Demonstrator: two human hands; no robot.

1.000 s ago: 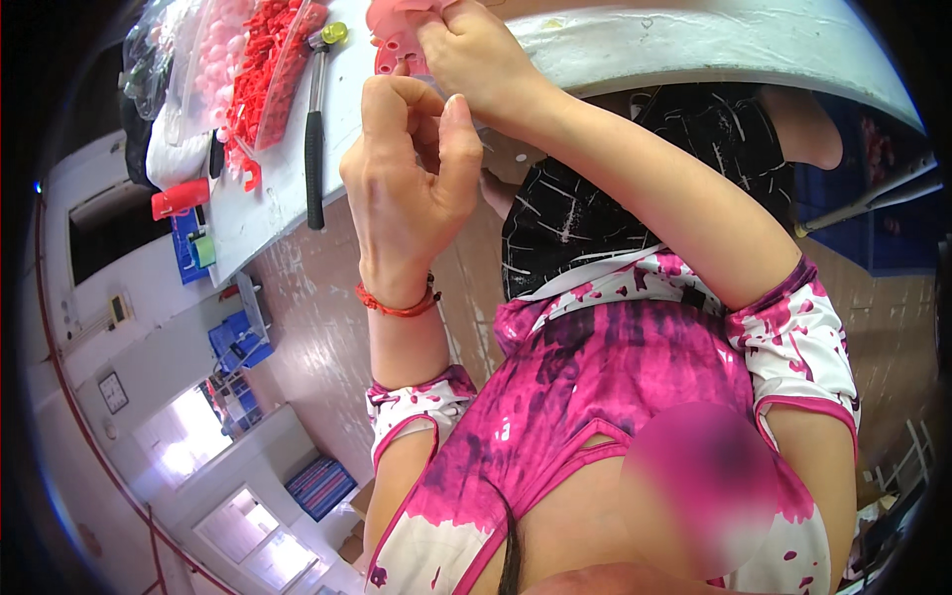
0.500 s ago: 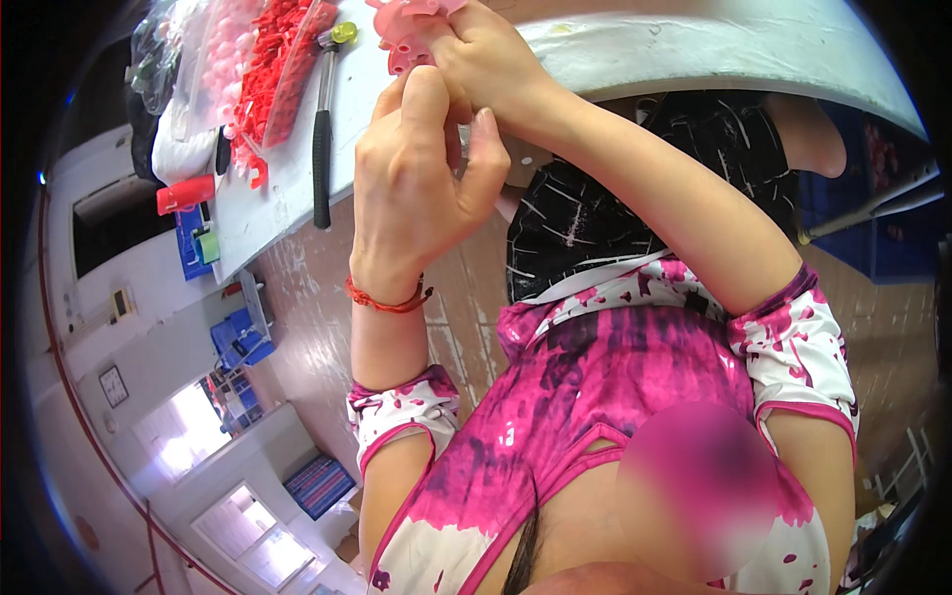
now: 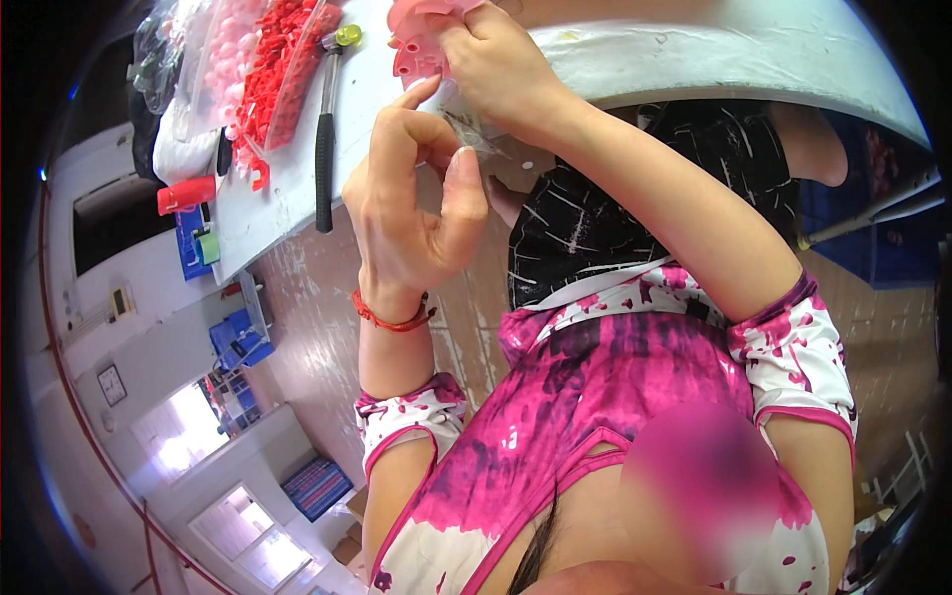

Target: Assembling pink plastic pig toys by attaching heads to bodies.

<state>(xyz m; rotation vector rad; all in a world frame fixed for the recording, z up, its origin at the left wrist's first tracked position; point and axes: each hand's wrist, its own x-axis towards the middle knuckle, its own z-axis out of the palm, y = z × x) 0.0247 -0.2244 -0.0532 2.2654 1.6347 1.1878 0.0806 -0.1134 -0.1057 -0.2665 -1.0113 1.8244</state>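
At the top of the view, my right hand (image 3: 506,74) is closed around a pink plastic part (image 3: 418,59) with rounded edges and small round posts. Its fingers hide much of the part. Just below and to the left is my left hand (image 3: 412,198), a red cord bracelet on its wrist. One finger points up toward the pink part's lower edge, while the thumb and another finger are bent close together in a pinch. Whatever lies between those fingertips, if anything, is too small to make out. Some clear, crinkled material (image 3: 471,129) shows behind the left thumb.
On the white table (image 3: 283,213) lies a hammer (image 3: 325,139) with a black handle and yellow end. Beyond it are a bin of small red parts (image 3: 273,79) and a bag of pale pink pieces (image 3: 230,59). A red cylinder (image 3: 185,195) sits by the table's left corner.
My left hand has drawn back and down from the pink part, and its fingers have parted from the right hand. The right hand and pink part have shifted slightly right.
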